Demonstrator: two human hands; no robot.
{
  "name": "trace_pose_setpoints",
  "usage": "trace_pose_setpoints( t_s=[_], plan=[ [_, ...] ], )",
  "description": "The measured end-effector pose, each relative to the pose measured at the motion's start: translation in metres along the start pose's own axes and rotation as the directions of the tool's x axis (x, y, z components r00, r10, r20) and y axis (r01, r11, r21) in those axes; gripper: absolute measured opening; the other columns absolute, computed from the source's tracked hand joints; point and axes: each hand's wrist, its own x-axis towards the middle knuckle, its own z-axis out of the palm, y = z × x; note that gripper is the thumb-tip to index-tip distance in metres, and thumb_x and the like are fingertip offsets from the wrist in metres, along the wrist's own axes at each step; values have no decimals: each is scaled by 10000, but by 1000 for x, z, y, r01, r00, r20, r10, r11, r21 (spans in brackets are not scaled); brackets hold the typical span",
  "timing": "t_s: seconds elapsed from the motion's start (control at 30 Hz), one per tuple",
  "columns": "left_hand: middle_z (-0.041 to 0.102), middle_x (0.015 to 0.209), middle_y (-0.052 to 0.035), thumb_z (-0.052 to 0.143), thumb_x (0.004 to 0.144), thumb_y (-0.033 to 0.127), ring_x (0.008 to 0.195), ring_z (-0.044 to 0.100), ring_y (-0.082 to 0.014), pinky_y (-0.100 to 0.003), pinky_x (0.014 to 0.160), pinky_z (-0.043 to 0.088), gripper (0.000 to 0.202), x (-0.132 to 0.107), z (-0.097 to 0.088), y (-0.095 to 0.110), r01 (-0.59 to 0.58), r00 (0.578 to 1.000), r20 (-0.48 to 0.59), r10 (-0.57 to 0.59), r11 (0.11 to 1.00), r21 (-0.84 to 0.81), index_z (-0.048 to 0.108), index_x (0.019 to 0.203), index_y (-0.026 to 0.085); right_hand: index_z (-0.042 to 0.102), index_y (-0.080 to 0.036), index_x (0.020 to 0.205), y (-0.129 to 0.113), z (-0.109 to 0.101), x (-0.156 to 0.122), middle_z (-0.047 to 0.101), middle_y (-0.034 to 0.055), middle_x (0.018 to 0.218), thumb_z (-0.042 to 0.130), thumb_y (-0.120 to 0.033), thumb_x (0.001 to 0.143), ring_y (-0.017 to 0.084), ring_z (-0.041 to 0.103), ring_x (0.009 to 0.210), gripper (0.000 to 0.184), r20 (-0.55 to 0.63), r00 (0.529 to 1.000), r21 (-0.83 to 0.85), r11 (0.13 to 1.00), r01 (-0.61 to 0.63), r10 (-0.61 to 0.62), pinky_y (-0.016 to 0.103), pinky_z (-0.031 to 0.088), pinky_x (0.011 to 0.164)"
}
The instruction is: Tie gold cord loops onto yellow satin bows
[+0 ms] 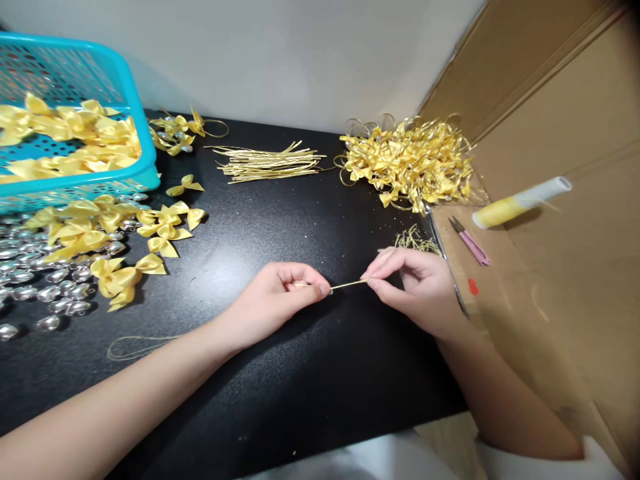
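Over the near half of a black worktop (300, 223), two bare hands are holding one thin gold cord (349, 285). The left hand (285, 293) is pinching it, thumb and fingers (314, 293) clamping together on the cord; the right hand (420, 287) is doing the same, and a short, straight stretch is showing in the gap between them. Beyond the hands, a bundle of gold strands (273, 163) is lying flat near the wall (280, 60). To its right, a heap of yellow bows with gold loops (407, 160) is piling up beside the cardboard (565, 280), where pink-handled snips (471, 242), a white and yellow tube (523, 202) and a small red piece (473, 287) are resting. On the left, a turquoise basket (80, 45) is holding more yellow bows (80, 130); in front of it, loose yellow bows (163, 230) are lying among shiny silver beads (60, 290). Just beside the left forearm, a fine looped thread (135, 348) is lying on the worktop.
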Motion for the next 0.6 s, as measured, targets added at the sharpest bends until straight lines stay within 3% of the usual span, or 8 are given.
trace_pose_setpoints(
  t_s=[0.2, 0.37, 0.47, 0.6],
  plan=[
    [397, 397, 90, 652, 750, 385, 391, 273, -48, -164, 403, 211, 240, 2, -1, -2, -32, 999, 16, 32, 999, 24, 630, 697, 152, 619, -208, 750, 2, -6, 3, 662, -12, 719, 706, -114, 736, 124, 629, 667, 129, -47, 998, -22, 999, -47, 46, 267, 534, 658],
    [374, 409, 91, 635, 765, 398, 399, 263, -51, -169, 398, 180, 249, 1, -2, -2, -43, 999, 16, 42, 998, 43, 619, 704, 157, 632, -211, 761, -1, -16, 4, 657, -7, 728, 678, -115, 740, 127, 588, 652, 108, -48, 999, -215, 976, -15, 4, 267, 498, 632],
    [383, 417, 89, 633, 765, 402, 401, 274, -55, -169, 400, 186, 247, 2, -2, -3, -35, 999, 21, 34, 998, 60, 616, 706, 163, 628, -212, 756, -5, -20, 5, 657, -17, 716, 640, -95, 735, 121, 566, 628, 120, 45, 999, -347, 938, 19, -4, 264, 479, 618],
    [381, 424, 91, 640, 756, 421, 401, 264, -54, -166, 401, 196, 262, 3, -2, -5, -29, 999, 43, 26, 997, 77, 615, 708, 164, 607, -220, 740, -6, -21, 7, 656, -27, 703, 604, -71, 737, 132, 565, 645, 149, 171, 982, -490, 859, 150, -74, 295, 462, 675]
  ],
)
